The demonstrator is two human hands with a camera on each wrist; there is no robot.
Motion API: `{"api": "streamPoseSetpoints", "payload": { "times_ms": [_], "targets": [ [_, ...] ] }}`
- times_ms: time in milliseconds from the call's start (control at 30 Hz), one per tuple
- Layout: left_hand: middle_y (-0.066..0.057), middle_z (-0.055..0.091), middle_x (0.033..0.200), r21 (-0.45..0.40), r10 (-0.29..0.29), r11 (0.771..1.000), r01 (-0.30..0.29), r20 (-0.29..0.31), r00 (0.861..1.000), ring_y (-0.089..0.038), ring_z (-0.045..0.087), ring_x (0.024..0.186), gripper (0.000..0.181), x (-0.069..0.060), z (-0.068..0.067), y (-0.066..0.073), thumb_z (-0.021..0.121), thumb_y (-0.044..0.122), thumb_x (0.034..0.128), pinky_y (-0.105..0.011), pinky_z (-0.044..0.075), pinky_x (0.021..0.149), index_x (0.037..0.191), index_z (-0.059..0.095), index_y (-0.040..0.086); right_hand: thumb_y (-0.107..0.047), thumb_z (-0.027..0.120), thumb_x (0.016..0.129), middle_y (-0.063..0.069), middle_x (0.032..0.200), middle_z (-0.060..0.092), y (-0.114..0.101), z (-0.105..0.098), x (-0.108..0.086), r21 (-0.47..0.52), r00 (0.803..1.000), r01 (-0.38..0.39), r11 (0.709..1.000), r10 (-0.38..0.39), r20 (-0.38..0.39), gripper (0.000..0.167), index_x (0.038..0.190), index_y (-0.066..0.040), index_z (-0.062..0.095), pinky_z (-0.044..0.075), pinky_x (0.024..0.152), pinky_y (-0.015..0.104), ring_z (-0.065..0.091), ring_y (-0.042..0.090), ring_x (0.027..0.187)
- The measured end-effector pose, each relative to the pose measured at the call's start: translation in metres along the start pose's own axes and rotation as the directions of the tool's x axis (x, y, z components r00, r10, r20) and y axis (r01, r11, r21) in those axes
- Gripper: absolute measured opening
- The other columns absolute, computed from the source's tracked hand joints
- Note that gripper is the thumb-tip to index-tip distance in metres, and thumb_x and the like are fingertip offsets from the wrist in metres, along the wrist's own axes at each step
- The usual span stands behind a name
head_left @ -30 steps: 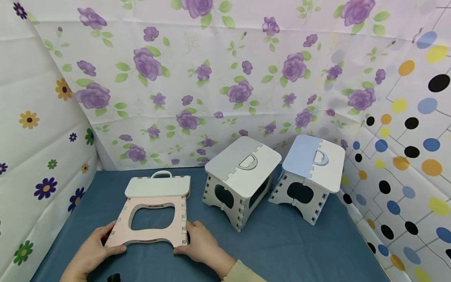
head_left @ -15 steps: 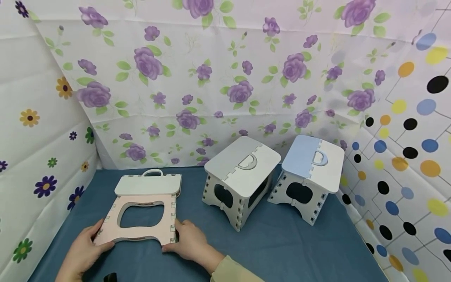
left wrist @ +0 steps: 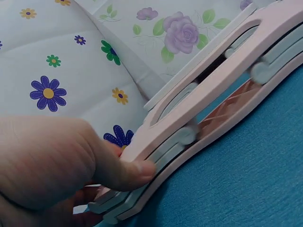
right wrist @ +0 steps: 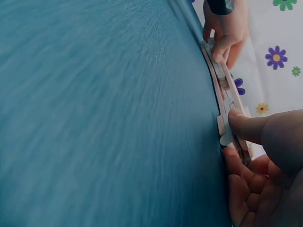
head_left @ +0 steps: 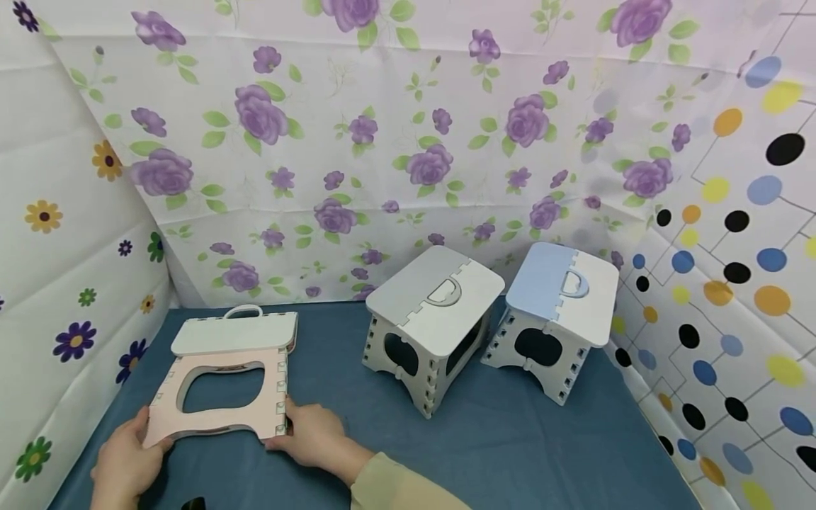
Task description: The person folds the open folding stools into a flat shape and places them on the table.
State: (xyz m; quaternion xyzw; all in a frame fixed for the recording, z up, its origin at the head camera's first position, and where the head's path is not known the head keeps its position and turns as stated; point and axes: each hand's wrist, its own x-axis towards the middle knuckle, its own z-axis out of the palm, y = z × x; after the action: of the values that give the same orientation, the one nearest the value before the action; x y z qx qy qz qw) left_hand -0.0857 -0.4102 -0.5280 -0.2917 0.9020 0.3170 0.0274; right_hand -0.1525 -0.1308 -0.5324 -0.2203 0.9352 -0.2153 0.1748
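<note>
A folded pink and white folding stool point(head_left: 219, 419) lies flat at the left of the table in the head view, its white handle point(head_left: 244, 309) at the far end. My left hand point(head_left: 129, 457) grips its near left corner. On the near right corner, my right hand point(head_left: 314, 434) holds it with the thumb on the front edge. In the left wrist view the left thumb presses the layered pink and pale edge of the stool point(left wrist: 208, 101). Both hands appear on the stool point(right wrist: 226, 87) in the right wrist view; some fingertips are hidden underneath.
To the right stand two unfolded folding stools, a grey and white one point(head_left: 440, 290) and a blue and white one point(head_left: 564, 287). Blue cloth point(head_left: 510, 453) covers the table. Patterned sheets point(head_left: 357, 163) hang at the back and both sides.
Both hands have slid the folded stool to the left across the table while keeping their grip on its near corners. The two standing stools have stayed in place.
</note>
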Motion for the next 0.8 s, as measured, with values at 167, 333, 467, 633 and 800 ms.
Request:
{"api": "streamPoseSetpoints", "payload": {
  "times_ms": [167, 333, 467, 633, 800],
  "targets": [
    [-0.043, 0.02, 0.162, -0.009, -0.06, 0.998, 0.06, -0.029, 0.998, -0.069, 0.016, 0.144, 0.08, 0.001, 0.0, -0.001, 0.06, 0.006, 0.1029, -0.082, 0.011, 0.113, 0.163, 0.01, -0.009, -0.07, 0.069, 0.094, -0.005, 0.088, 0.073, -0.013, 0.006, 0.009, -0.033, 0.999, -0.035, 0.999, 0.036, 0.027, 0.083, 0.165, -0.041, 0.038, 0.055, 0.069, 0.032, 0.071, 0.012, 0.081],
    [-0.043, 0.014, 0.161, -0.007, -0.114, 0.994, 0.113, -0.026, 0.993, -0.067, 0.01, 0.146, 0.078, 0.001, 0.0, 0.0, 0.054, 0.008, 0.1075, -0.079, 0.01, 0.115, 0.164, 0.003, -0.006, -0.072, 0.067, 0.093, -0.002, 0.076, 0.066, -0.021, 0.008, 0.014, -0.055, 0.998, -0.058, 0.997, 0.06, 0.035, 0.083, 0.165, -0.043, 0.038, 0.051, 0.061, 0.033, 0.064, 0.014, 0.066],
    [-0.042, 0.014, 0.162, -0.003, -0.12, 0.993, 0.12, -0.019, 0.993, -0.067, 0.01, 0.147, 0.077, 0.002, -0.001, 0.0, 0.053, 0.008, 0.1086, -0.078, 0.01, 0.116, 0.164, 0.002, -0.005, -0.073, 0.066, 0.093, -0.001, 0.073, 0.064, -0.022, 0.009, 0.015, -0.063, 0.997, -0.064, 0.996, 0.066, 0.038, 0.082, 0.165, -0.045, 0.036, 0.05, 0.06, 0.033, 0.06, 0.015, 0.062],
    [-0.042, 0.014, 0.163, -0.014, -0.106, 0.994, 0.105, -0.028, 0.994, -0.067, 0.011, 0.146, 0.076, 0.0, 0.0, 0.001, 0.052, 0.008, 0.1086, -0.078, 0.008, 0.116, 0.165, 0.003, -0.005, -0.075, 0.062, 0.094, 0.0, 0.065, 0.058, -0.02, 0.011, 0.013, -0.078, 0.998, -0.05, 0.996, 0.052, 0.028, 0.082, 0.165, -0.045, 0.035, 0.051, 0.062, 0.034, 0.059, 0.017, 0.059],
    [-0.042, 0.013, 0.164, -0.033, -0.112, 0.993, 0.111, -0.033, 0.993, -0.066, 0.009, 0.147, 0.076, -0.001, 0.001, 0.001, 0.052, 0.007, 0.1081, -0.078, 0.006, 0.116, 0.164, 0.002, -0.005, -0.073, 0.061, 0.097, -0.001, 0.072, 0.063, -0.017, 0.011, 0.014, -0.102, 0.999, -0.014, 0.995, 0.019, 0.047, 0.08, 0.167, -0.044, 0.033, 0.052, 0.064, 0.034, 0.064, 0.015, 0.068]
  ]
}}
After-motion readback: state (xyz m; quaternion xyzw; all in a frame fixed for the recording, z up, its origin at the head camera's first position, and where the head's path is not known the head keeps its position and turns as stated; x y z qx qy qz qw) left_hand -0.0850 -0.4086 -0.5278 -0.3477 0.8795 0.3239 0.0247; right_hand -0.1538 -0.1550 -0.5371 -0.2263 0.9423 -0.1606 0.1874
